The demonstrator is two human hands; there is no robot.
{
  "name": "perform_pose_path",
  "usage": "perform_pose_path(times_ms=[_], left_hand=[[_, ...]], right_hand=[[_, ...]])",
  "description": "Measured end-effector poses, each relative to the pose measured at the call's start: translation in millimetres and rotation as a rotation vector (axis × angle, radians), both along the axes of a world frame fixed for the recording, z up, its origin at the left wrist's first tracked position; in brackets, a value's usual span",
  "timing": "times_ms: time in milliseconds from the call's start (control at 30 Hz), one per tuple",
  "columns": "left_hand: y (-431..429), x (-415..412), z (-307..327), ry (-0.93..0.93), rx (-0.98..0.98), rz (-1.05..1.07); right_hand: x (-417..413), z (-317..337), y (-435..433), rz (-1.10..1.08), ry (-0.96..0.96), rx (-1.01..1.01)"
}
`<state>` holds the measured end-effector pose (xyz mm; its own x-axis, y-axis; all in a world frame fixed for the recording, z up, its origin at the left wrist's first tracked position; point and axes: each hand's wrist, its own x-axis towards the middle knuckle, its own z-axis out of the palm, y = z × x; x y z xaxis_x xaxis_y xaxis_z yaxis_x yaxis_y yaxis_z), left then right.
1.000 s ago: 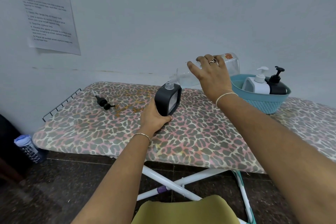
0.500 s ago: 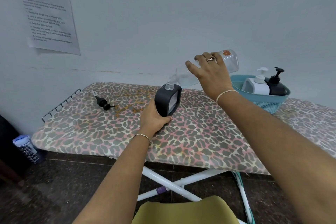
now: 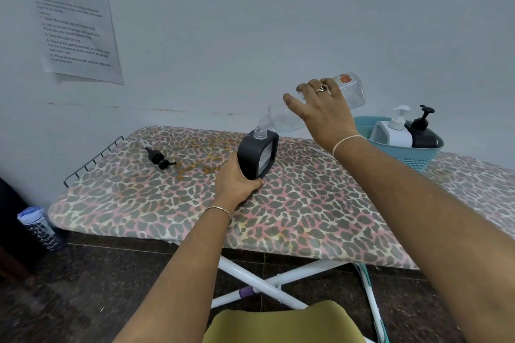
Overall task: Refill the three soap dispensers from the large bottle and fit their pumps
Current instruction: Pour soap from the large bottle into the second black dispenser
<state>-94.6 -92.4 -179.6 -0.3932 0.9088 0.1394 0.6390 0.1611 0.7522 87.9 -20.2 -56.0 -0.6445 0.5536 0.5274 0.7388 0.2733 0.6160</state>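
A dark grey square dispenser (image 3: 257, 154) stands upright on the leopard-print ironing board (image 3: 292, 211), its clear neck open without a pump. My left hand (image 3: 237, 181) grips its lower left side. My right hand (image 3: 320, 108) holds the large clear bottle (image 3: 284, 118) tilted, mouth down right over the dispenser's neck. A black pump (image 3: 158, 159) lies loose on the board to the left. A white dispenser (image 3: 393, 133) and a black dispenser (image 3: 422, 133), both with pumps on, stand in the teal basket (image 3: 418, 156).
The board's wire rest (image 3: 92, 160) sticks out at the far left end. A water bottle (image 3: 39, 227) stands on the dark floor on the left. A printed sheet (image 3: 72, 17) hangs on the wall. A yellow-green cloth (image 3: 281, 326) shows at the bottom edge.
My right hand has lifted the large bottle's base a little higher, so it tilts more steeply over the dispenser. My left hand and the dispenser have stayed put.
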Motion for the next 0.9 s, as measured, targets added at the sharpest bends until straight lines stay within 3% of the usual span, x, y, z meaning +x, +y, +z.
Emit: perform_pose_path(times_ms=[900], left_hand=[[-1.6,0.6,1.9,-0.014,-0.004,0.0]], right_hand=[[-3.3,12.9,10.6,0.065,-0.13,0.105]])
